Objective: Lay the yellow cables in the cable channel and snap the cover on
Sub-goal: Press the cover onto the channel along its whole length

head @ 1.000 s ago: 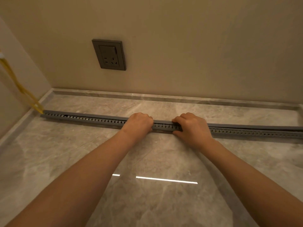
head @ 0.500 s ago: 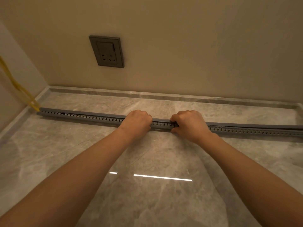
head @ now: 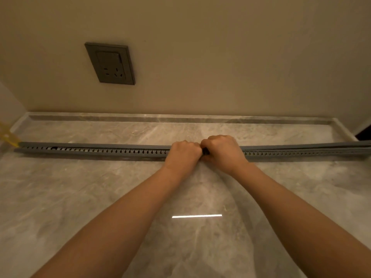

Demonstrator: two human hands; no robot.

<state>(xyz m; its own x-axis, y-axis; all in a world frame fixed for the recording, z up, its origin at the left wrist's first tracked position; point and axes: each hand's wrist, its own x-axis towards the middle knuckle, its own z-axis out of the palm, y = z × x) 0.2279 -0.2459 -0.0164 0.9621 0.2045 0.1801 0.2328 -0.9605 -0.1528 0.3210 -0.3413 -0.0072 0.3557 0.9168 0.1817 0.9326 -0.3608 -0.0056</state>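
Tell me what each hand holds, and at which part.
Left hand and right hand both grip the grey cable channel, side by side about midway along its visible length, fingers curled over its top.

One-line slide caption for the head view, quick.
Side by side, left hand and right hand grip the grey cable channel on the marble surface; yellow cables at its left end.

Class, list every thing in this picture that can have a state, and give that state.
cover: seated along the left stretch; looks slightly raised at far right.
cable channel: lying flat, mostly covered.
yellow cables: entering the channel's left end.
left hand: gripping the channel over the cover.
right hand: gripping likewise.
wall socket: nothing plugged in.
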